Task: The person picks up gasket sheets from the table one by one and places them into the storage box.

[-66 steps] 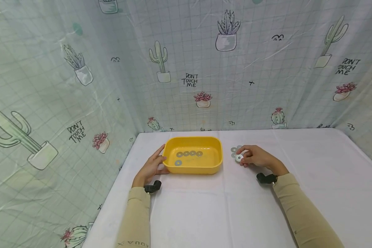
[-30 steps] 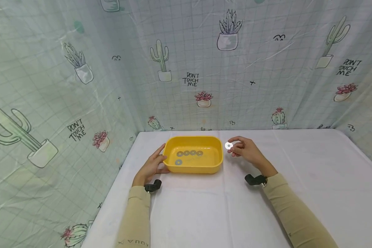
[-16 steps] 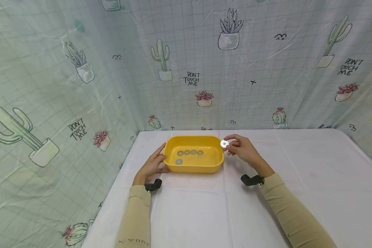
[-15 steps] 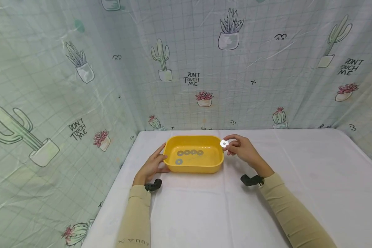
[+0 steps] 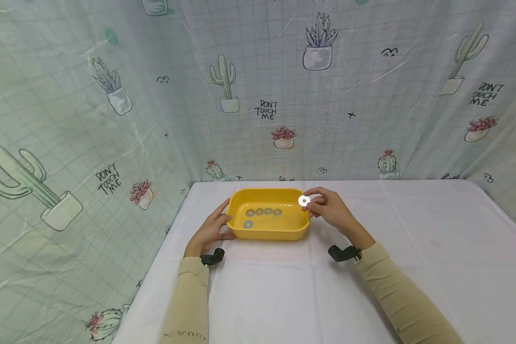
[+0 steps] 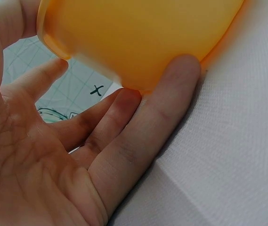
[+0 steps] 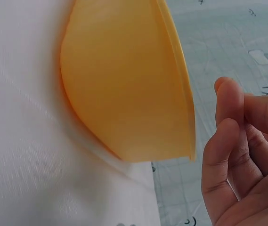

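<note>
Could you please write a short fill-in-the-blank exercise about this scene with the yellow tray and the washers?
1. The right hand pinches one ____ above the tray's right rim.
2. Inside the yellow tray lie ____ washers.
3. The left hand touches the tray's ____ end.
4. The tray stands on a ____ tablecloth.

Missing words: washer; five; left; white

Cactus-print curtain (image 5: pixel 112 119) behind a white-clothed table (image 5: pixel 413 224).

Tray (image 5: pixel 267 232) smooth yellow plastic, slight gloss; washer (image 5: pixel 303 201) shiny metal; tablecloth (image 5: pixel 284 296) matt white woven cloth.
</note>
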A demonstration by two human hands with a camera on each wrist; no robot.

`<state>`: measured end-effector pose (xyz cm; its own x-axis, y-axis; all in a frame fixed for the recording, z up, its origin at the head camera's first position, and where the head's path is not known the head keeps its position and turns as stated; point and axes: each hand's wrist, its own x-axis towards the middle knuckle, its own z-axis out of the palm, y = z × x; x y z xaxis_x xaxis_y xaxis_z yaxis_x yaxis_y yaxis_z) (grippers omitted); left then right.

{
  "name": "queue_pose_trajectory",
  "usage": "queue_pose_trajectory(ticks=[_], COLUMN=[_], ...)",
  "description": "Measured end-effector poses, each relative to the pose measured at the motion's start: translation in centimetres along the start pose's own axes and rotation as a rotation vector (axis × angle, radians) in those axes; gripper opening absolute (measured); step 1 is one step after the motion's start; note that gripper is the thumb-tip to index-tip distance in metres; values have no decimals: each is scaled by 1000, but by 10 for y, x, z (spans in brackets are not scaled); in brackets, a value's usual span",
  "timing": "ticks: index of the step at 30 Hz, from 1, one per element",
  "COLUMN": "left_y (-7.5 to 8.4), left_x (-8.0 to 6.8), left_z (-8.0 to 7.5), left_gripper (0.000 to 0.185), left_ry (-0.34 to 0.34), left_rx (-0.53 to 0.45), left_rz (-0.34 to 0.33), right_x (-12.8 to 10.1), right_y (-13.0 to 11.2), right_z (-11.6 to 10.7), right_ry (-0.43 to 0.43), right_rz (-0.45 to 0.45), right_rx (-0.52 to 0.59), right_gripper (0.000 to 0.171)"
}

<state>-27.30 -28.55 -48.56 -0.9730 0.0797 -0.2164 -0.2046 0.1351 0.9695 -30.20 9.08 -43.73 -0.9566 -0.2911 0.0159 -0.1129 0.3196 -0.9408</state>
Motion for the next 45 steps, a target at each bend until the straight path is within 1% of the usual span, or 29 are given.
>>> queue_pose_trajectory(ticks=[4, 9, 14, 21, 24, 32, 41, 45], left_y=[0, 0, 1, 1, 1, -1, -1, -1], left_x=[1, 1, 0, 0, 0, 1, 0, 1], left_z=[0, 0, 0, -1, 0, -1, -1, -1], left_gripper=[60, 60, 60, 61, 61, 59, 59, 60], left_ry=[-1, 0, -15, -20, -26, -12, -9, -16], left_rx=[-3, -5, -4, 0, -4, -1, -4, 0], left_rz=[3, 1, 7, 12, 12, 1, 8, 12], right_x=[-1, -5, -7, -5, -4, 2, 13, 18], right_y=[-2, -8, -14, -22, -24, -31, -33, -34], right_z=[5, 13, 22, 39, 48, 69, 83, 88], right_ry=[1, -20, -35, -64, -70, -89, -86, -82], right_rz=[-22, -38, -48, -61, -64, -54, -38, -18], right_rx=[9, 43, 42, 87, 90, 109, 141, 173], right_gripper=[30, 32, 32, 32, 32, 30, 29, 29])
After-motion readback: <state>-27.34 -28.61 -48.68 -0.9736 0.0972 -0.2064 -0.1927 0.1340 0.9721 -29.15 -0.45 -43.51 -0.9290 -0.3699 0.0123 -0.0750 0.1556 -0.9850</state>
